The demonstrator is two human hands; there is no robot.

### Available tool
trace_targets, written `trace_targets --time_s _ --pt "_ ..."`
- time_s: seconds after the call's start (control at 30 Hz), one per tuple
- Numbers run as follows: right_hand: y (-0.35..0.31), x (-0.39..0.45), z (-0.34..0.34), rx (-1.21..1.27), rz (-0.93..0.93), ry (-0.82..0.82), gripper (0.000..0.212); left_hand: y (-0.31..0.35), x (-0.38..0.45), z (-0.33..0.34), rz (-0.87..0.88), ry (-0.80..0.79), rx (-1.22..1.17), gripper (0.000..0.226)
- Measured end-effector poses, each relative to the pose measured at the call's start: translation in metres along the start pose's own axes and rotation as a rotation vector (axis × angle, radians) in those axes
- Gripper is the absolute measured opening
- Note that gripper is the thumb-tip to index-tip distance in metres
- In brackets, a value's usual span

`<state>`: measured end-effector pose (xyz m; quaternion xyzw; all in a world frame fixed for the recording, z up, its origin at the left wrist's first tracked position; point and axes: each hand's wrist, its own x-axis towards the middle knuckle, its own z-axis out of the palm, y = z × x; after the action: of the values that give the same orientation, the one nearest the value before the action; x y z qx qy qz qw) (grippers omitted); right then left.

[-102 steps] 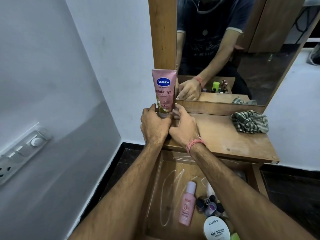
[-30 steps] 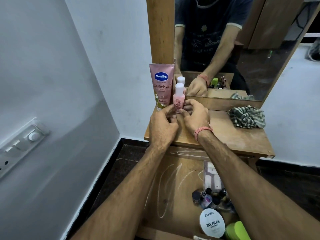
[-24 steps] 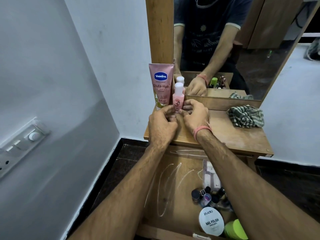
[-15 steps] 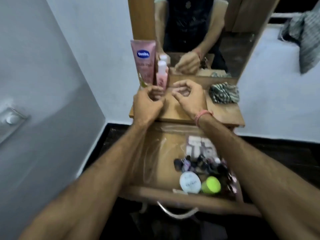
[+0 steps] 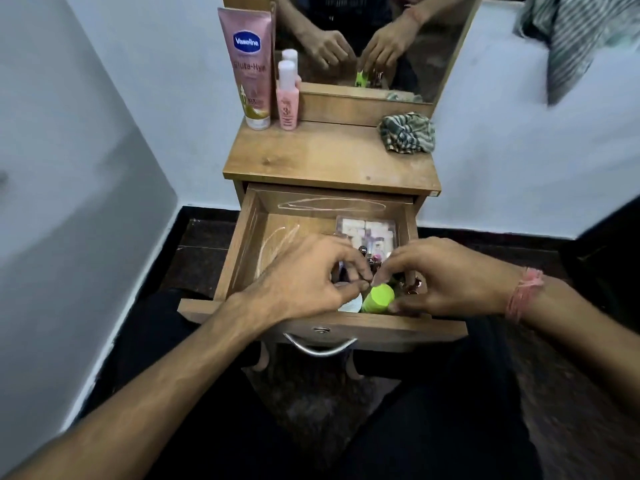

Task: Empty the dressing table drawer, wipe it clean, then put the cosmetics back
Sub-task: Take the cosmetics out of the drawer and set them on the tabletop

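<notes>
Since the frame 0.5 s earlier, both hands were brought back from the table top and lowered into the open drawer (image 5: pixel 242 244); the pink pump bottle (image 5: pixel 287 98) was left standing upright on the table (image 5: pixel 329 157), just beside the taller Vaseline tube (image 5: pixel 250 64), against the mirror frame.

Left hand (image 5: pixel 304 285): fingers curled, thumb and fingertips drawn together over the front of the drawer. Whether anything was pinched could not be told; a white round lid (image 5: pixel 351 304) showed just under it.

Right hand (image 5: pixel 446 275): fingers curled down around the green-capped container (image 5: pixel 378 298), the index tip above the cap and the thumb near its base. A closed grip was not confirmed.

Key relation: the green-capped container lay between the 2 hands at the drawer's front edge, tilted, its cap end pointing up and toward the left hand. It touched or nearly touched the right hand, which was judged the nearer and better placed for the lift. The destination, the table, lay straight ahead and above, well apart from the drawer front.

The remaining cosmetics, small dark nail polish bottles (image 5: pixel 367 252) and a clear packet (image 5: pixel 367 228), were clustered in the drawer's right half. The checked cloth (image 5: pixel 407 133) rested at the table's right rear. Emptying was judged only partly done.
</notes>
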<state>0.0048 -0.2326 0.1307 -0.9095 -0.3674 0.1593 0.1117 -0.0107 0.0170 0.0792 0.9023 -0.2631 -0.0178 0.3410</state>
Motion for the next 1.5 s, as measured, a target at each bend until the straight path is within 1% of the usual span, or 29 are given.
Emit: trace_targets --time_s 0.13,0.2,0.3,0.4,0.47,0.53,0.57,0.6,0.73,0.83,0.9,0.97,1.03,1.1,1.13,1.2,1.23,1.3,1.37,1.5 --pt "-0.01 0.007 0.001 -0.164 -0.027 0.021 0.039 0.0 -0.001 0.007 -0.087 -0.025 0.002 0.011" --pt "-0.013 0.012 0.005 -0.24 -0.055 0.04 0.038 0.0 -0.003 0.007 -0.13 -0.047 0.004 0.011" --pt "-0.015 0.018 0.01 -0.316 -0.085 0.045 0.036 -0.001 -0.008 0.008 -0.14 -0.052 0.025 0.018" --pt "-0.015 0.019 -0.004 -0.253 -0.061 0.035 0.042 -0.004 -0.011 0.005 -0.128 -0.005 0.084 0.027" --pt "-0.016 0.017 -0.022 -0.168 -0.043 0.044 0.043 -0.004 -0.012 0.003 -0.125 -0.016 0.061 0.043" --pt "-0.019 0.016 -0.044 -0.069 -0.032 0.062 0.037 -0.002 -0.014 0.002 -0.11 -0.022 0.0 0.063" --pt "-0.019 0.016 -0.056 -0.003 -0.029 0.078 0.033 -0.002 -0.013 0.002 -0.106 -0.001 -0.038 0.068" --pt "-0.02 0.016 -0.067 0.07 -0.03 0.105 0.031 -0.001 -0.012 0.001 -0.105 0.039 -0.08 0.068" --pt "-0.015 0.028 -0.095 0.351 -0.055 0.281 0.034 -0.003 0.005 -0.003 -0.117 0.293 -0.248 0.044" --pt "-0.006 0.053 -0.087 0.614 -0.068 0.479 0.043 -0.006 0.026 -0.013 -0.151 0.53 -0.281 0.04" --pt "0.003 0.078 -0.07 0.774 -0.041 0.598 0.047 -0.01 0.045 -0.019 -0.179 0.632 -0.33 0.034" --pt "0.009 0.106 -0.05 0.866 0.007 0.65 0.047 -0.017 0.067 -0.022 -0.195 0.702 -0.293 0.03" --pt "0.013 0.133 -0.034 0.95 0.074 0.715 0.043 -0.027 0.085 -0.027 -0.245 0.74 -0.141 0.035" --pt "0.019 0.159 -0.026 1.003 0.139 0.793 0.038 -0.04 0.1 -0.033 -0.314 0.71 -0.011 0.043" --pt "0.022 0.171 -0.025 0.992 0.163 0.817 0.037 -0.046 0.106 -0.036 -0.342 0.673 0.022 0.051" --pt "0.03 0.194 -0.026 0.901 0.198 0.857 0.036 -0.058 0.115 -0.041 -0.372 0.61 0.028 0.071" --pt "0.034 0.205 -0.027 0.849 0.217 0.864 0.035 -0.063 0.119 -0.043 -0.38 0.595 0.018 0.076" --pt "0.042 0.223 -0.033 0.757 0.268 0.888 0.034 -0.07 0.127 -0.045 -0.399 0.558 0.057 0.075" --pt "0.047 0.239 -0.041 0.681 0.318 0.909 0.034 -0.07 0.134 -0.047 -0.431 0.48 0.145 0.074" --pt "0.059 0.265 -0.047 0.58 0.364 0.869 0.036 -0.067 0.144 -0.054 -0.511 0.383 0.207 0.071"
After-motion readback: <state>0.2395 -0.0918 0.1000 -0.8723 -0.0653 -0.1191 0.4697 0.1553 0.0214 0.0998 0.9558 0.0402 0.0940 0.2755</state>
